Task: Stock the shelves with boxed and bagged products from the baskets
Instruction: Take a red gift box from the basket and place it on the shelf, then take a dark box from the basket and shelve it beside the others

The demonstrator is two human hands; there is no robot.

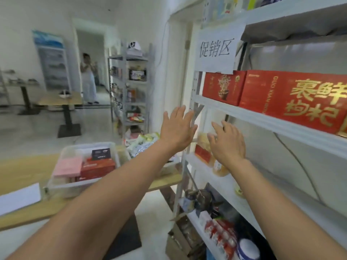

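Note:
Both my hands are raised in front of the white metal shelf unit (259, 119) on the right. My left hand (177, 128) is flat with fingers straight, near the shelf's front post. My right hand (227, 142) is spread open over a bagged yellowish product (203, 140) on the middle shelf; neither hand holds anything. Beside that bag stand a small red box (201, 153) and an orange bag (219, 168). Two large red boxes (293, 96) sit on the shelf above. On the table to the left, a clear plastic basket (62, 186) holds pink, red and black boxes, and bagged goods (142, 143) lie behind it.
A paper sign (216, 49) hangs on the shelf post. Lower shelves carry red packets (219, 231) and a dark figurine (199, 198). A cardboard box (180, 239) sits on the floor. A second rack (129, 87) and a person (88, 79) stand further back by a doorway.

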